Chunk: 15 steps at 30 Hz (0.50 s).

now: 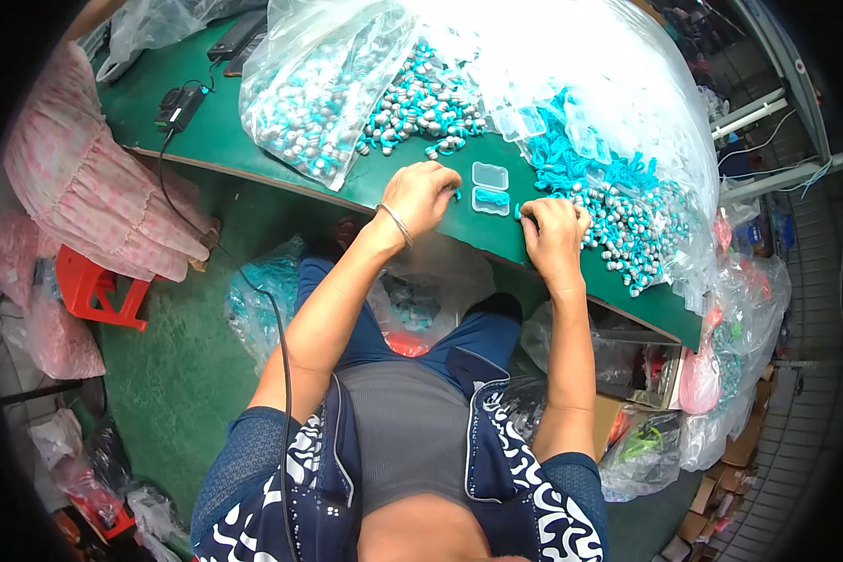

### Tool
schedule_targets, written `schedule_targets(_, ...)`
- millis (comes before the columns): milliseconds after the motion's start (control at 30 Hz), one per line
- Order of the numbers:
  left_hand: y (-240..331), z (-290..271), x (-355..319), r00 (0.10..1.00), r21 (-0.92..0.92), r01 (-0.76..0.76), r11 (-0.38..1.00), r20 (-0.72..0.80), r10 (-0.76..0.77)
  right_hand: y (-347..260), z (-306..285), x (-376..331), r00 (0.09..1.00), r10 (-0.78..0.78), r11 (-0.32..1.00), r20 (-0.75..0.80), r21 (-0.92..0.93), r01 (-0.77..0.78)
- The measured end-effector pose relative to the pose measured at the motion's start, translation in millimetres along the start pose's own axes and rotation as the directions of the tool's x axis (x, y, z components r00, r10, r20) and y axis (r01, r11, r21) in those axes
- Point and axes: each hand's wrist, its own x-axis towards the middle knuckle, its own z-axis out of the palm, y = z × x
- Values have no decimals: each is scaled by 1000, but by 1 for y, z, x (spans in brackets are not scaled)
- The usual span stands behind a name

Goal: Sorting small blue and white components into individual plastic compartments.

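Note:
A small clear plastic case (491, 175) lies open on the green table, its lid folded back and a bundle of teal cord (491, 198) in its near half. Left of the case is my left hand (421, 195), fingers pinched, with a small teal tip showing at the fingertips. My right hand (554, 229) is closed on the other side, by the pile's edge. Another bit of teal shows at its fingertips. The fingers hide most of both pieces. Beyond my right hand lies a pile of small grey-and-teal pieces (632, 229) beside tangled teal cords (571, 150).
A clear bag (314, 122) of similar pieces lies at the left, beside a loose heap (421, 103). Several empty clear cases (518, 122) rest near the cords. A black cable (270, 295) hangs past my left arm. A red stool (98, 286) and a person's pink skirt (84, 159) are at left.

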Motion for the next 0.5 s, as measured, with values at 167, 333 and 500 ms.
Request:
schedule_targets(167, 11, -3, -5, 998, 1, 48, 999, -29, -48, 0, 1, -1, 1000, 11, 1000, 3, 13, -11)
schedule_targets(333, 17, -2, -16, 988, 30, -88, 996, -126, 91, -3, 3, -4, 999, 1, 1000, -40, 22, 0)
schedule_targets(500, 13, -1, -14, 998, 7, -29, 1000, -64, 29, 1, 6, -6, 999, 8, 1000, -49, -17, -9)
